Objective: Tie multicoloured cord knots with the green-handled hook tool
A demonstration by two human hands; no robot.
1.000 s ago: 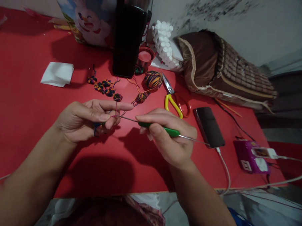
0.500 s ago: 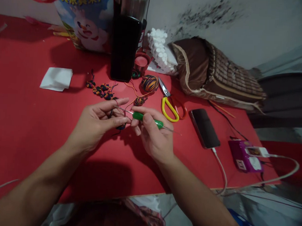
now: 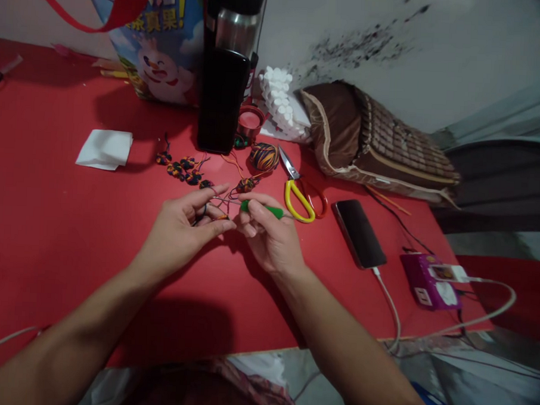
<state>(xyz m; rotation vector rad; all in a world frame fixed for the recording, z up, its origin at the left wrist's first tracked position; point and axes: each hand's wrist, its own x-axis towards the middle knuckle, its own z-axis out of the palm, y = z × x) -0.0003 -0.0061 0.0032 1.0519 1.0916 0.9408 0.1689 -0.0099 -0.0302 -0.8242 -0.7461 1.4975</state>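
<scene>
My right hand [image 3: 268,238] grips a green-handled crochet hook [image 3: 263,209], its metal tip pointing left toward my left hand [image 3: 186,228]. That hand pinches a small piece of multicoloured yarn work [image 3: 215,217], with a strand looped over its raised index finger. Both hands hover just above the red table [image 3: 50,217]. A string of small crocheted pieces [image 3: 184,164] lies just beyond the left hand. The multicoloured yarn ball [image 3: 263,155] sits further back, and a strand runs from it toward my hands.
Yellow-and-red scissors [image 3: 302,195] lie right of my hands, then a phone [image 3: 359,232] on a cable and a purple power strip [image 3: 430,280]. Behind stand a black flask [image 3: 223,99], a red cup [image 3: 250,121], a cartoon bag [image 3: 163,48], white foam [image 3: 281,101] and a brown cushion [image 3: 371,138]. A white tissue [image 3: 104,149] lies left.
Both hands have moved away from me, toward the yarn ball, and drawn closer together. My view has tilted up, so the things at the back sit lower in the picture.
</scene>
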